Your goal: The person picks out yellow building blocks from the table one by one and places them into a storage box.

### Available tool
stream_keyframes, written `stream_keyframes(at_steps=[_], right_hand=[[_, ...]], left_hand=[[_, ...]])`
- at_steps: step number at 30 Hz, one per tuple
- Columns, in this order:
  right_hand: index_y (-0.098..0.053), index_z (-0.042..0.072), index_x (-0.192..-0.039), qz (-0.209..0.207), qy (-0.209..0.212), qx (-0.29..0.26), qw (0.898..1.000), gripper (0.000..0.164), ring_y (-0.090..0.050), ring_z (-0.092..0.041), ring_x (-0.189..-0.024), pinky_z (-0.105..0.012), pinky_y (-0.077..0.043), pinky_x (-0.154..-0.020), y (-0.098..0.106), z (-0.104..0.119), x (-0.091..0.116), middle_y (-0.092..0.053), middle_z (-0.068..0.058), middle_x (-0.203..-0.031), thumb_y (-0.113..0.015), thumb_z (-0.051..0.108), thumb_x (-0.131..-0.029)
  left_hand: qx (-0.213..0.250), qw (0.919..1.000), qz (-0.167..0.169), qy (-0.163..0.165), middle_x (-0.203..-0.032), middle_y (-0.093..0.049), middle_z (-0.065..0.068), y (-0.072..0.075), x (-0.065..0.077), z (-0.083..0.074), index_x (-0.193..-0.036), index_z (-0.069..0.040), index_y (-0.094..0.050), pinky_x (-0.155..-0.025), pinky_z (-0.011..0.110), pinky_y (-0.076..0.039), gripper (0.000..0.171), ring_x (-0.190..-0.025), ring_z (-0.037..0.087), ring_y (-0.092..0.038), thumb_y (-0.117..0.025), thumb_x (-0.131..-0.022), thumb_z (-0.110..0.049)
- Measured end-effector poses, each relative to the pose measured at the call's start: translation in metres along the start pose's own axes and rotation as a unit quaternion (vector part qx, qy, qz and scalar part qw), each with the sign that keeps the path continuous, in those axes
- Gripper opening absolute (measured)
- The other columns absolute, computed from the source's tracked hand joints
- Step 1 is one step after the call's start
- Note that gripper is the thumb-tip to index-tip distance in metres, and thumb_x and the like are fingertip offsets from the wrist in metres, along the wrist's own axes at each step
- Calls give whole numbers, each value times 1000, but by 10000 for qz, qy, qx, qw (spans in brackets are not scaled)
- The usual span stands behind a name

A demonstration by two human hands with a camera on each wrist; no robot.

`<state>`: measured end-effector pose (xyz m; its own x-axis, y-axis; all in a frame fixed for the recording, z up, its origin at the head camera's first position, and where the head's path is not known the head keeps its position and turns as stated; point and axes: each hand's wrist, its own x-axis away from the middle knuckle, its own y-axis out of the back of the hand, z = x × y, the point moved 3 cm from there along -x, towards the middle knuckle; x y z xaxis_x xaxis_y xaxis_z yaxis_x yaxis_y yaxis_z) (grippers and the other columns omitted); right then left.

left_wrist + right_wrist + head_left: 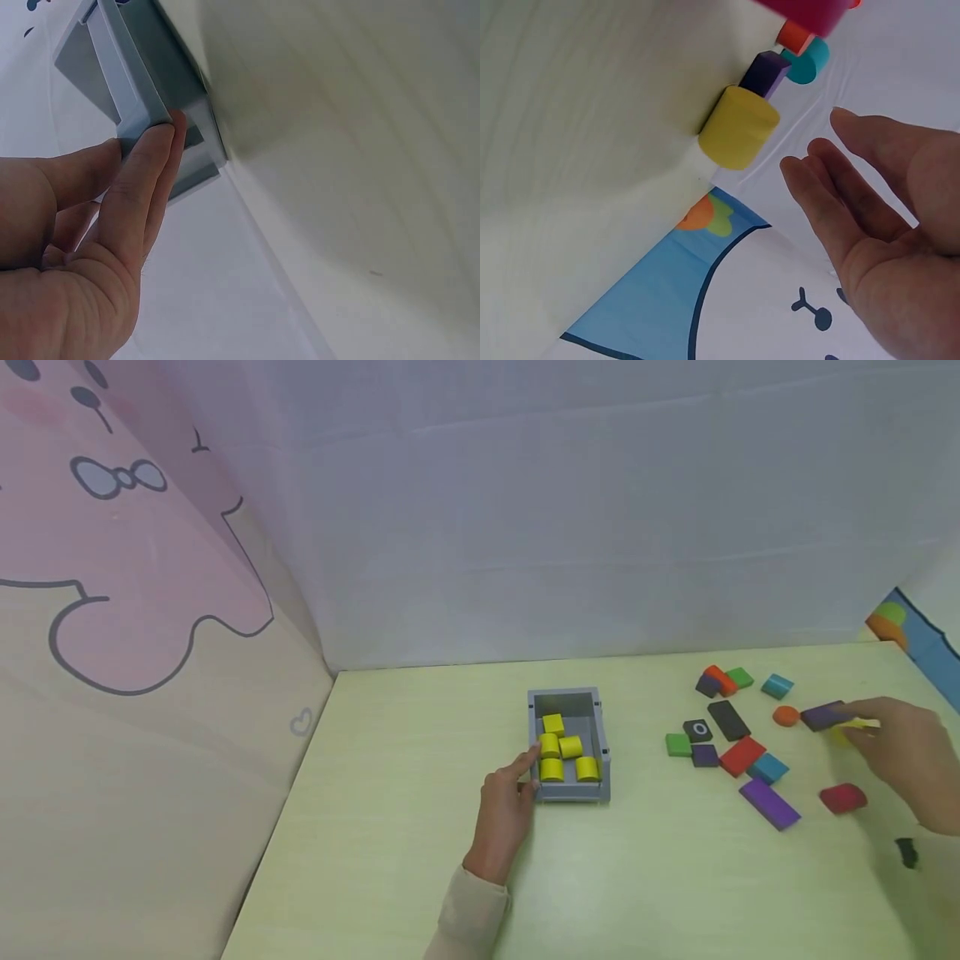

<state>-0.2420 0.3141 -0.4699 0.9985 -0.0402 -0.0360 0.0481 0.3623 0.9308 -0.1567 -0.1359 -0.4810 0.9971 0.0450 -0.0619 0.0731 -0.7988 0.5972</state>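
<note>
A small grey plastic box [572, 791] stands on the table with several yellow blocks [571, 747] inside. At its near left side, my left hand [504, 814] pinches the wall between thumb and fingers; the left wrist view shows the fingertips on the box's edge [142, 97]. Over at the right, my right hand [911, 756] hovers beside a yellow rounded block [739, 127], thumb and fingers spread apart with nothing between them. Right behind that block lies a dark purple block [822, 716]. The hand partly covers the yellow block in the head view.
Loose coloured blocks lie scattered right of the box, among them a purple bar [770, 804], a red rounded block [843, 798], a black block [729, 721], a green block [678, 745] and an orange one [786, 716]. A white cloth wall [525, 543] rises along the table's back edge.
</note>
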Motion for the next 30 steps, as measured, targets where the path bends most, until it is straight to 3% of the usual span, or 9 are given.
stream_keyframes(at_steps=[11,18,30], right_hand=[[-50,-9,-111,186,-193,294,9992,32,-40,-55,-91,-59,-43,-66,-5,-25,-5,-39,-40,-111,-61,0,-82],[-45,-14,-113,348,-52,217,9991,38,-31,-57,-103,-69,-31,-85,-12,-28,-5,-40,-41,-113,-61,0,-81],[-44,-19,-111,388,-31,256,9989,42,-33,-57,-101,-67,-36,-81,-17,-26,-7,-42,-41,-108,-63,-1,-79]], left_hand=[[38,10000,-2,-36,-129,-48,-4,0,0,-1,-130,-29,-47,-60,26,-48,58,-79,4,-57,-61,-84,3],[86,10000,-10,-28,-129,-48,-5,-1,0,0,-129,-30,-48,-57,25,-47,59,-77,4,-57,-61,-83,3],[105,9999,14,-13,-129,-48,-5,-1,0,1,-129,-30,-48,-57,25,-47,59,-76,3,-57,-61,-83,4]])
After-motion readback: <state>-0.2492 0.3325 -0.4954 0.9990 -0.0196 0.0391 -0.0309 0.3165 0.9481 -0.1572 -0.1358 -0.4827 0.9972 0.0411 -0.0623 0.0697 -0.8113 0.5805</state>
